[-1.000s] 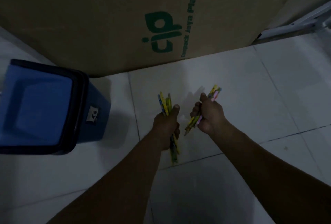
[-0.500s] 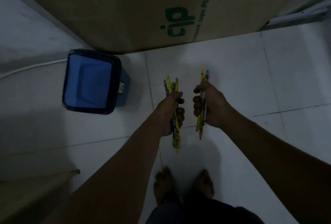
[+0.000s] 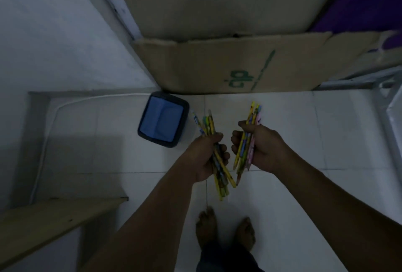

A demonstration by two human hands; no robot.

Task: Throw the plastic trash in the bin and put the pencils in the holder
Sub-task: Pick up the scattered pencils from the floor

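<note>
My left hand [image 3: 206, 158] is closed around a bundle of several coloured pencils [image 3: 208, 124], mostly yellow and green, which stick out above and below the fist. My right hand [image 3: 263, 147] grips a second bundle of pencils [image 3: 253, 115], yellow, blue and pink. Both hands are held side by side in front of me, well above the white tiled floor. A blue bin [image 3: 162, 121] with a dark rim stands on the floor to the left of my left hand. No pencil holder is in view.
A large cardboard sheet [image 3: 217, 69] with green print leans against the wall behind the bin. A wooden board [image 3: 54, 217] lies at lower left. A white cable [image 3: 47, 132] runs along the floor. My bare feet [image 3: 226, 230] stand below the hands. White metal framing [image 3: 389, 89] is at right.
The view has risen and pulled back: the bin and cardboard look smaller and farther, and my feet show. Both hands still hold their pencils, now raised.
</note>
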